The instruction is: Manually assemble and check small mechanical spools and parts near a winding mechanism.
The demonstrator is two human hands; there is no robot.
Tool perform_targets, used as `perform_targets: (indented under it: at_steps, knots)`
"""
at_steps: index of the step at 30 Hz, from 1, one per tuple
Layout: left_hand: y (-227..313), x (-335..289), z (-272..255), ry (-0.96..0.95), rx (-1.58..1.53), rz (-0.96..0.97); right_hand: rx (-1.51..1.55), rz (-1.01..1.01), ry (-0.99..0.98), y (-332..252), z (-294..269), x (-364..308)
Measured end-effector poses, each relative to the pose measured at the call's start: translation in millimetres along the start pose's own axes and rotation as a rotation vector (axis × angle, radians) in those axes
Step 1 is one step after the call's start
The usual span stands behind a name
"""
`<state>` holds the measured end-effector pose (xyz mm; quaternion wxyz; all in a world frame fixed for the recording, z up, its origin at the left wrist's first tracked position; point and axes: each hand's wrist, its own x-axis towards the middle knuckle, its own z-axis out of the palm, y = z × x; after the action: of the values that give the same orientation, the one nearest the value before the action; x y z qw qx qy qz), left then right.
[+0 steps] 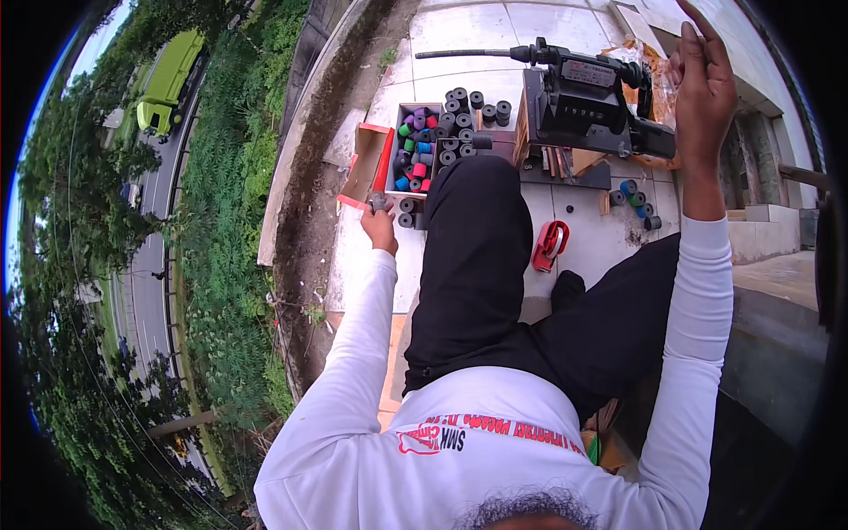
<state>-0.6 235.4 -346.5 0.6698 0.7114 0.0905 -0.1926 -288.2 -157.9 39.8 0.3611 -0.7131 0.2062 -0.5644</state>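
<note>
My left hand [380,231] pinches a small grey roll [378,200] in its fingertips, beside the near edge of an open red-orange box lid [365,165]. To the right of the lid, a white-rimmed box [395,146] holds several black, purple, green, blue and red rolls. My right hand [709,93] is raised at the far right with its fingers stretched out and apart. It is nearest to a black machine [583,97] that has a long thin rod on its left side and a small number counter. Nothing shows in the right hand.
Several black rolls [459,124] with centre holes stand beside the box. More rolls [638,199] lie near a wooden stand [524,124] under the machine. A red tool [550,246] lies between my legs. On the left, a low wall [296,159] borders greenery and a road.
</note>
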Motion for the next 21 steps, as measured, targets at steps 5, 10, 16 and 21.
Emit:
perform_targets:
  at_steps: [5, 10, 16, 21]
  knots:
    - [61, -8, -26, -0.052, -0.095, 0.025, 0.091, 0.067, 0.074, 14, -32, 26]
    - [185, -6, 11, -0.431, 0.261, 0.348, 0.293, 0.218, 0.325, 31, -59, 38]
    - [226, -30, 99, -0.752, 1.15, 0.952, 0.227, 0.307, 0.461, 16, -54, 44]
    - [151, -28, 200, -0.998, 1.281, 1.25, 0.2, 0.267, 0.47, 22, -41, 43]
